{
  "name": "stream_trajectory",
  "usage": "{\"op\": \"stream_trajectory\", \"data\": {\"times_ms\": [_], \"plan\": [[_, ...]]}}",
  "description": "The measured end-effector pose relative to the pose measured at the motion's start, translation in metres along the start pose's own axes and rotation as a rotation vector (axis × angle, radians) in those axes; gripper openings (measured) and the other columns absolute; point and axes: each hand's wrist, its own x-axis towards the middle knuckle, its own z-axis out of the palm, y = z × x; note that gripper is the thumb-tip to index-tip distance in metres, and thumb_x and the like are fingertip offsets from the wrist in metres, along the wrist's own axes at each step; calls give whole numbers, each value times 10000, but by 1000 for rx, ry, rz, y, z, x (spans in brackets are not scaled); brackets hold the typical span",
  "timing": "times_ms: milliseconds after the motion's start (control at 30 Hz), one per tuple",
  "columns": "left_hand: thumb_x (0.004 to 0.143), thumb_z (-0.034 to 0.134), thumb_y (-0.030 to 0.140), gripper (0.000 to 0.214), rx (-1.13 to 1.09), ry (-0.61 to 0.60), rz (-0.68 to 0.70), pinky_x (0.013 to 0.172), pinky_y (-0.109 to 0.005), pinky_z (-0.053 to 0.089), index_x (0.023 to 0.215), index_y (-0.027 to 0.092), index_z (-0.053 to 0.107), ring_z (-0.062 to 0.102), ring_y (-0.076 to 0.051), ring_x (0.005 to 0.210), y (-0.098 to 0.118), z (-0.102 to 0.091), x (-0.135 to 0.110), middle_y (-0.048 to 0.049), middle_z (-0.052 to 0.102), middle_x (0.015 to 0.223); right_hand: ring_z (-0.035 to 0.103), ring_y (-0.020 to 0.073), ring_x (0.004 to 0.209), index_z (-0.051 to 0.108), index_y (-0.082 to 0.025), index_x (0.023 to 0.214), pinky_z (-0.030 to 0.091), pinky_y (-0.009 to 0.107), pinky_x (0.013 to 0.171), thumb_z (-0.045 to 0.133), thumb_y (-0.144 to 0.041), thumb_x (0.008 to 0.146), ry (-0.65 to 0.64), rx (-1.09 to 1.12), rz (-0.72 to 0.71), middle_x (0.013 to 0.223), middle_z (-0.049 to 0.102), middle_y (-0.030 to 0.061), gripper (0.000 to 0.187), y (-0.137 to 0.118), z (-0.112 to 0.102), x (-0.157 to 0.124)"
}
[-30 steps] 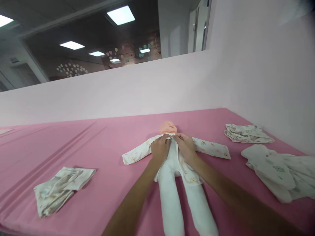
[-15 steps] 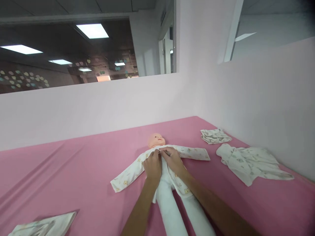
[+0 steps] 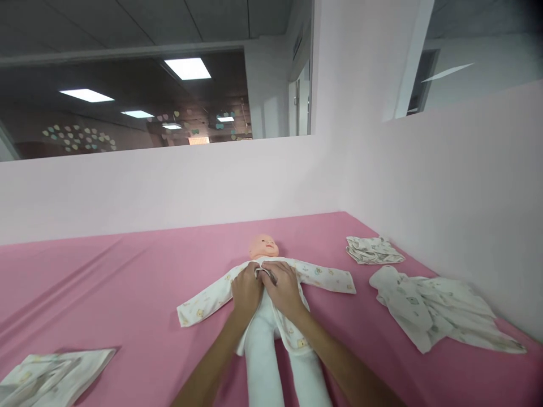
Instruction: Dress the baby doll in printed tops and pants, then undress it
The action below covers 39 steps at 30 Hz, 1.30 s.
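A baby doll [image 3: 263, 247] lies on its back on the pink-covered surface [image 3: 131, 299], its head toward the far edge and its white legs running toward the near edge and out of view. It wears a long-sleeved baby shirt [image 3: 326, 277] printed with small bears, the sleeves spread out to either side and the front parted over the white body and legs below the hands.

The left hand [image 3: 246, 289] and the right hand [image 3: 280, 284] meet at the top of the shirt's front, just below the doll's chin. The fingers of both are bent and clamped on the shirt there; a small dark detail between them is too unclear to name.

A folded printed cloth [image 3: 373, 250] lies near the far right corner, touching or just beside the right edge. Nearer, along that edge, a pale printed garment [image 3: 432, 308] is loosely spread. Another folded printed garment [image 3: 59, 376] lies toward the near left corner, partly out of view. A white wall [image 3: 169, 192] rises behind the far edge, with a window [image 3: 139, 85] above.
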Motion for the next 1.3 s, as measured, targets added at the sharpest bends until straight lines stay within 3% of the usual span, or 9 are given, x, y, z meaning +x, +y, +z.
{"op": "stream_trajectory", "data": {"times_ms": [133, 267, 500, 933, 1300], "plan": [[877, 461, 275, 202, -126, -66, -19, 766, -300, 385, 995, 249, 623, 624, -221, 938, 3, -4, 1, -13, 713, 1003, 585, 223, 1022, 708, -246, 975, 352, 361, 938, 539, -218, 864, 8, 17, -22, 1034, 722, 13, 204, -2, -5, -4], [886, 438, 267, 209, -117, -82, -34, 767, -309, 382, 981, 244, 623, 625, -223, 923, 6, -8, 3, -21, 713, 987, 588, 223, 1010, 700, -245, 993, 366, 359, 921, 519, -202, 871, 27, 38, -34, 1041, 719, 17, 222, -4, -8, -4], [890, 446, 219, 169, -123, -58, 30, 732, -277, 378, 955, 218, 602, 612, -183, 861, 0, -5, 2, -21, 702, 968, 579, 236, 1001, 687, -234, 1026, 357, 380, 922, 504, -177, 872, 31, -15, -36, 1029, 714, 30, 246, -7, -3, -2], [910, 441, 257, 182, -133, -22, 24, 748, -265, 393, 940, 232, 619, 611, -172, 849, 5, -2, -5, 5, 701, 927, 560, 246, 1028, 691, -208, 1054, 358, 404, 939, 464, -207, 893, 15, -26, -62, 1077, 704, 59, 278, 6, 0, -8], [916, 436, 276, 195, -58, -41, 11, 750, -283, 374, 974, 225, 615, 617, -196, 902, 5, -5, -6, -25, 705, 977, 584, 231, 1035, 696, -220, 1061, 371, 383, 945, 487, -189, 875, 15, -48, -67, 1072, 718, 33, 282, 1, -4, -8]]}}
